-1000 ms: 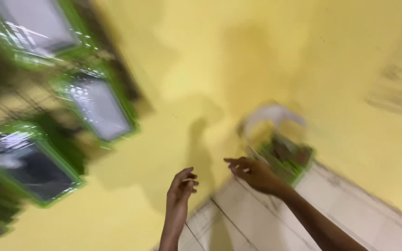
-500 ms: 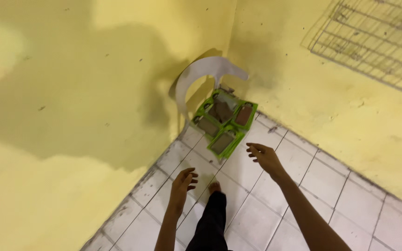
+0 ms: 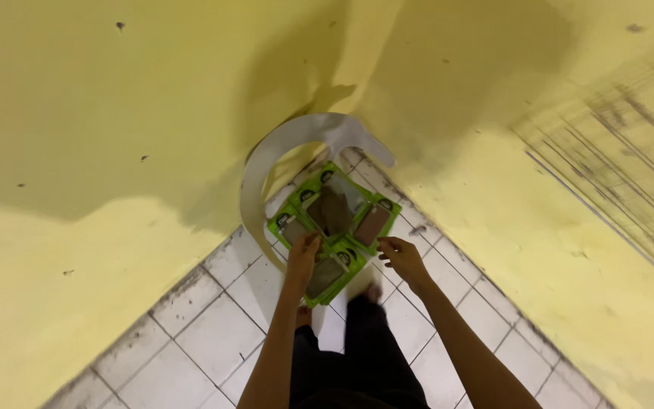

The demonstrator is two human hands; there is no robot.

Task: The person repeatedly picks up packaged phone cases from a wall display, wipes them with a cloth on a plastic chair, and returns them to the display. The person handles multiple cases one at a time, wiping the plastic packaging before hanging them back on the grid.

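Several green-edged blister packs (image 3: 334,227) with dark contents lie stacked on the tiled floor in the room's corner. My left hand (image 3: 302,254) hangs right over the left side of the stack, fingers bent down and touching or almost touching a pack. My right hand (image 3: 400,257) hovers at the stack's right edge with fingers apart and nothing in it. My legs in dark trousers (image 3: 357,356) and a bare foot (image 3: 372,291) stand just before the packs.
A grey curved crescent-shaped panel (image 3: 266,167) leans in the corner behind the packs. Yellow walls (image 3: 115,113) close in left and right. A wire grid (image 3: 630,151) hangs on the right wall. White floor tiles (image 3: 206,333) spread toward me.
The view swung from packs hanging on the wall down to the corner. I moved closer, and both hands dropped from mid-air to the stack on the floor.
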